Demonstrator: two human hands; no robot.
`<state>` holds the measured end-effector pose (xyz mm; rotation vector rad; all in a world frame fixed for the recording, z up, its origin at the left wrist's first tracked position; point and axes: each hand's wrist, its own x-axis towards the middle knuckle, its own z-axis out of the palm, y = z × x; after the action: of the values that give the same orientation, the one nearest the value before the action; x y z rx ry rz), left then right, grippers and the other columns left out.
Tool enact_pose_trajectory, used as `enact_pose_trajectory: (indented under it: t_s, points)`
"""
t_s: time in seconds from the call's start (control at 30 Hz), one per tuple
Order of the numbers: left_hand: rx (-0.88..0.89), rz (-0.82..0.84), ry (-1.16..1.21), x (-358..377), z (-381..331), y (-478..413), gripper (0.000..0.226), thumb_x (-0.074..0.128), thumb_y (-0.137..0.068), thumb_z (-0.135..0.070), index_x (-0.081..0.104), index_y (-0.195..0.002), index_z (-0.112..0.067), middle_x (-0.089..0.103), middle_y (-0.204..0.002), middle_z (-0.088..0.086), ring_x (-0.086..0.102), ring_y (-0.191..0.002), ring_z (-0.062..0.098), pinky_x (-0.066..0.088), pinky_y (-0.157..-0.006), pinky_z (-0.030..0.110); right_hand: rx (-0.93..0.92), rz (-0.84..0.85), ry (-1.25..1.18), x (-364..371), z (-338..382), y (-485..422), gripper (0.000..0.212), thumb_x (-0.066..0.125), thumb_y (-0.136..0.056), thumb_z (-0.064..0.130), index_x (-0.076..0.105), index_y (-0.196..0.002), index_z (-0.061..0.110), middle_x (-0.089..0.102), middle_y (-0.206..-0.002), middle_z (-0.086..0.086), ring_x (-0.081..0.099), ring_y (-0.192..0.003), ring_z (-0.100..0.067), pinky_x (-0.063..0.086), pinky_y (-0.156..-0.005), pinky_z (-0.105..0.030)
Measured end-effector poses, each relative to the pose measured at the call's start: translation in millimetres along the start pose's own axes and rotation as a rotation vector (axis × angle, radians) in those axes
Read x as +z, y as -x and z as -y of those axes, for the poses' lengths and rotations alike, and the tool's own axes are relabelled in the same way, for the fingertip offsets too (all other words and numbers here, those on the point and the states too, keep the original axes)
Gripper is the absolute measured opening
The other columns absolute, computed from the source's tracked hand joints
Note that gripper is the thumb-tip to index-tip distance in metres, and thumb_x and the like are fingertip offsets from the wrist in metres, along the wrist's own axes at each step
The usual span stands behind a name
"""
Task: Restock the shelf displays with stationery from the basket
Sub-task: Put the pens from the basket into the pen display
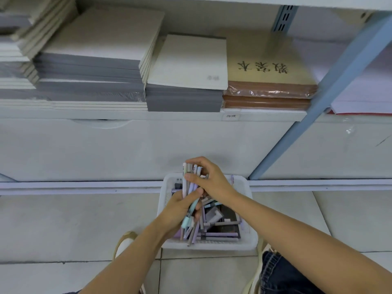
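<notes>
Crouched below a stationery shelf, a person gathers stock from a white basket (247, 244) standing on the tiled floor (63, 219) at lower centre of the frame. The left hand (180, 205) has its grip curled round a bundle of pastel pens (191, 184) held upright over the basket. The right hand (212, 179), just to its right, pinches the bundle's top ends between thumb and fingers. The step appears to be squaring up the handful. It is best done with the left grip firm low on the barrels while the right levels the tops, over the basket so that any slip drops back in. The basket holds more loose pens (220, 234) lying crosswise and some dark flat packs (229, 211), too blurred to identify. On the shelf (148, 115) above lie, left to right, grey-edged notebooks (91, 66), a white-covered stack (186, 62) and wrapped brown exercise books (269, 90).
</notes>
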<state>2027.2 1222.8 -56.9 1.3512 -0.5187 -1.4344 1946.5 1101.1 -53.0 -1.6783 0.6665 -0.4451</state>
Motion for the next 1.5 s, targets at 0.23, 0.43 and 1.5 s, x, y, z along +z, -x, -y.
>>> enact_pose_trajectory:
  t_s: [0.23, 0.43, 1.5]
  points:
    - [0.131, -0.091, 0.057, 6, -35, 22, 0.025, 0.052, -0.098, -0.023, 0.059, -0.084, -0.005, 0.047, -0.062, 0.008, 0.042, -0.047, 0.017, 0.038, -0.043, 0.025, 0.055, 0.013, -0.156, -17, 49, 3, 0.034, 0.057, -0.096, 0.016, 0.054, -0.129, 0.011, 0.061, -0.104, -0.001, 0.062, -0.086, -0.013, 0.053, -0.072, -0.026]
    - [0.269, -0.078, -0.08, 9, -78, 40, 0.03, 0.055, -0.097, -0.028, 0.064, -0.098, 0.001, 0.057, -0.063, 0.007, 0.047, -0.048, 0.018, 0.043, -0.047, 0.026, -0.055, -0.015, -0.179, -42, 95, 9, 0.01, 0.063, -0.09, 0.002, 0.066, -0.099, 0.0, 0.063, -0.074, -0.009, 0.058, -0.062, -0.015, 0.051, -0.06, -0.024]
    - [0.97, -0.278, -0.066, 68, -286, 127, 0.025, 0.079, -0.075, -0.029, 0.07, -0.079, -0.007, 0.05, -0.048, 0.007, 0.044, -0.041, 0.017, 0.039, -0.041, 0.024, -0.474, -0.021, 0.027, -73, 308, 51, 0.027, 0.06, -0.094, 0.017, 0.06, -0.12, 0.011, 0.07, -0.106, -0.014, 0.069, -0.097, -0.019, 0.057, -0.078, -0.028]
